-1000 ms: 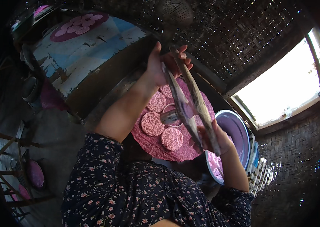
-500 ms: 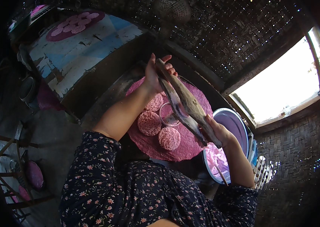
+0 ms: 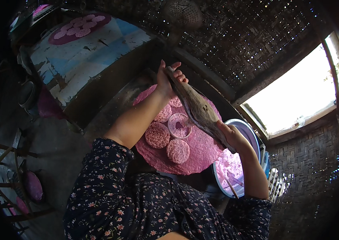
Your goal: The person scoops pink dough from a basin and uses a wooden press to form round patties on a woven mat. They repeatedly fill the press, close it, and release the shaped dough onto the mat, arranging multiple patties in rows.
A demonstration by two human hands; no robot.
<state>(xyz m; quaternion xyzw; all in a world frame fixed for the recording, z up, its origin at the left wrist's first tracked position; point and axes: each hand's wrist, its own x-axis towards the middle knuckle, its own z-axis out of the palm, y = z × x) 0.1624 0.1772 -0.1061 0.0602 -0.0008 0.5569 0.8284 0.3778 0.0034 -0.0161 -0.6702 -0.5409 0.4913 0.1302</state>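
Flat wooden board (image 3: 199, 108) held edge-up between both hands: left hand (image 3: 165, 82) clamps its far end, right hand (image 3: 229, 136) its near end. Below: pink woven tray (image 3: 201, 156) with round pink cakes (image 3: 157, 135). Judgement: keep grip firm, lower level, clear of the cakes.

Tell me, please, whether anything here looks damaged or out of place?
Nothing stands out. Both hands, left hand and right hand, hold a worn wooden paddle over the pink mat with its round cakes.
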